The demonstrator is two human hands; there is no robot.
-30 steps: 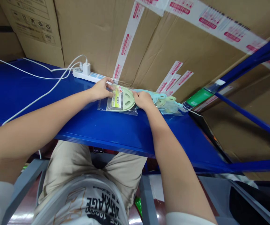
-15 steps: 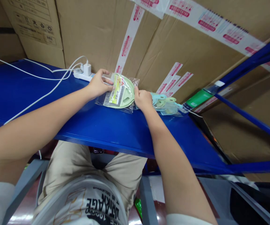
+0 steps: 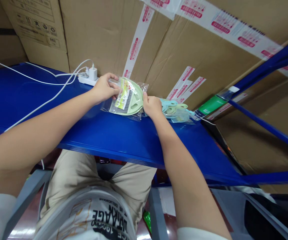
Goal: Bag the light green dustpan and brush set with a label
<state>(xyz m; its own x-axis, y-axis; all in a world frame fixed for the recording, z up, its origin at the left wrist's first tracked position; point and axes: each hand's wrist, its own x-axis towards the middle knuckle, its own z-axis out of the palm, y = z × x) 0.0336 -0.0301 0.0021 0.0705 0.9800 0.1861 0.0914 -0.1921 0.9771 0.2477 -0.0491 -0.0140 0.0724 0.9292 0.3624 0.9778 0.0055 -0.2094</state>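
A light-green dustpan [image 3: 138, 96] with a grey-bristled brush [image 3: 128, 102] lies in a clear plastic bag [image 3: 106, 106] on the blue shelf. A yellow-green and white label card [image 3: 123, 97] sits over its left part. My left hand [image 3: 106, 88] is closed at the card's left edge, thumb and fingers pinching there. My right hand [image 3: 153, 106] wraps round the dustpan's handle end, which it hides. Just beyond it are more bagged pieces with light-blue and green looped handles [image 3: 175, 108].
A white power strip [image 3: 85, 80] with a plugged-in charger [image 3: 93, 73] and cables stands at the back left. Cardboard boxes [image 3: 104, 36] form the back wall. At the right, a bottle with a green label [image 3: 212, 105] leans by the blue rack frame [image 3: 266, 125].
The label card has shifted and tilted slightly to the left, along with my left hand's fingers. My right hand stays at the handle.
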